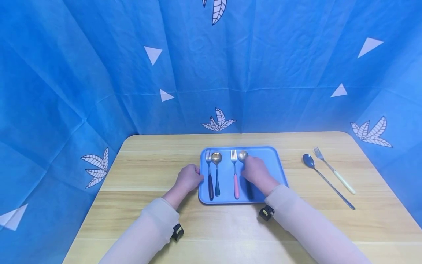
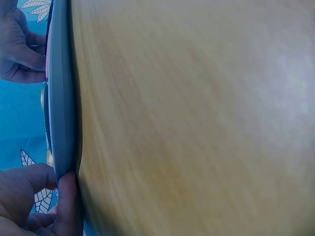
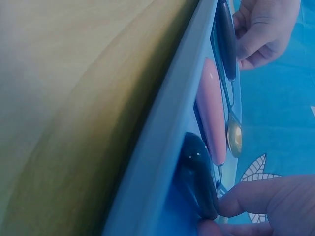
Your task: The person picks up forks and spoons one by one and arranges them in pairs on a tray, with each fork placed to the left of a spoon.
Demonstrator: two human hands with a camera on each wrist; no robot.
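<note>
Pale sleeve foremost, dark-handled spoon in right hand

From here I see a blue rectangular tray on the wooden table, bearing, left to right, a black-handled metal fork, gold-bowled spoon, pink-handled metal fork and black-handled metal spoon. Right of the tray, a long dark spoon lies left of a pale-handled fork.

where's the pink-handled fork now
In the head view, the pink-handled fork lies on the blue tray, just left of the dark-handled spoon in the right hand.
</note>
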